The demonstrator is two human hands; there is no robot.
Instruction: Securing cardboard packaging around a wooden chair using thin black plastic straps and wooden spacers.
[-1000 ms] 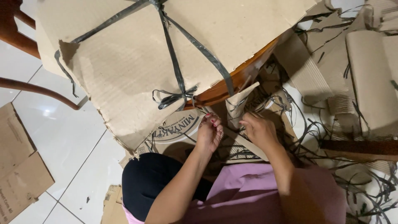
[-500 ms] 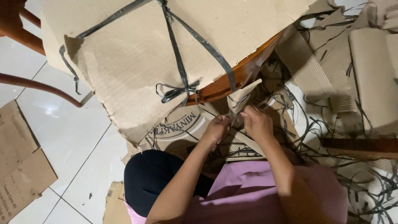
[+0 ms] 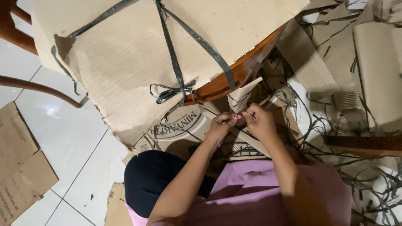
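Your left hand (image 3: 222, 124) and right hand (image 3: 258, 120) meet fingertip to fingertip, pinching a thin dark strap (image 3: 250, 113) around a small folded cardboard piece (image 3: 243, 94) above your lap; keep it taut while knotting.

You are sitting on the white tiled floor (image 3: 63, 138) of what looks like a home used for sorting scrap, with flattened cardboard sheets (image 3: 138, 54) tied in dark strapping (image 3: 176, 79) on a wooden chair (image 3: 234, 79) and loose strap offcuts (image 3: 335, 138) scattered to the right.
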